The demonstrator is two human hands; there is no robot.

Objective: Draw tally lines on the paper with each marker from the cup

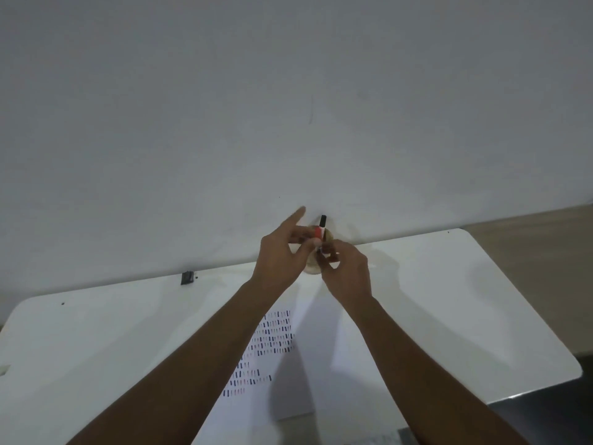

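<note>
Both hands at the cup

At frame centre the left hand (279, 261), forefinger out, pinches a red marker (318, 233) over the cup (313, 268). The right hand (348, 274) is curled beside it; its hold is unclear. The paper (288, 364) lies lower centre on the table (449, 300)

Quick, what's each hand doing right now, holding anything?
Left hand: shut on the red marker, forefinger sticking out.
Right hand: fingers pinched at the marker's lower end, above the cup; whether it grips cannot be told.
</note>
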